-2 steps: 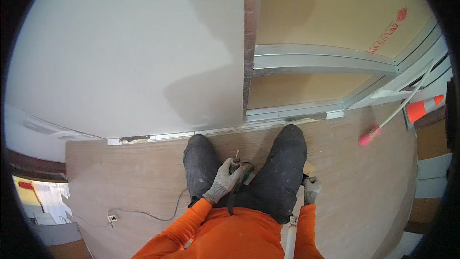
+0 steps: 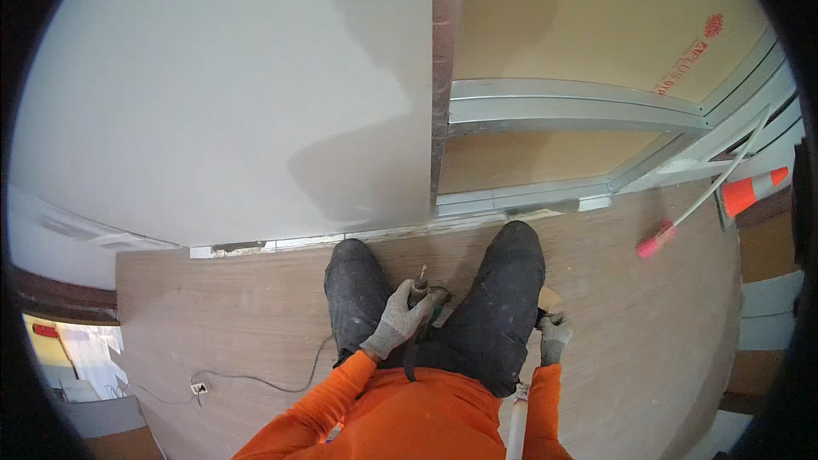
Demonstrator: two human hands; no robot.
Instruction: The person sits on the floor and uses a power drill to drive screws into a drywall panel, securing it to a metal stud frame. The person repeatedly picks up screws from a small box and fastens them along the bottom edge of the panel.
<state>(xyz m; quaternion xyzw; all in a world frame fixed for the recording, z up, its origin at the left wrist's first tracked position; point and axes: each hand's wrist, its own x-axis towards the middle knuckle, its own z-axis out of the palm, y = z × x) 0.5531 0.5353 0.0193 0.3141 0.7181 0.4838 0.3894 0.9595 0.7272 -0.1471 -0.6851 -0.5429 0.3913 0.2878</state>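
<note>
Between my dark-trousered knees, my gloved left hand (image 2: pixel 398 325) is closed around a drill (image 2: pixel 417 292), whose thin bit points away from me. Part of the drill's body is hidden by the fingers and my lap. My right hand (image 2: pixel 555 338), also gloved, is beside my right thigh with its fingers curled at a small dark thing (image 2: pixel 541 316). What that thing is cannot be made out. Close to my right forearm is a white tube with a narrow top (image 2: pixel 518 426).
A pale wall panel (image 2: pixel 239 102) and a metal stud frame (image 2: pixel 571 106) stand ahead. At right are a pink-headed long-handled brush (image 2: pixel 656 239) and an orange traffic cone (image 2: pixel 754 191). A grey cord (image 2: pixel 281 389) with a white socket (image 2: pixel 198 388) lies on the floor at left.
</note>
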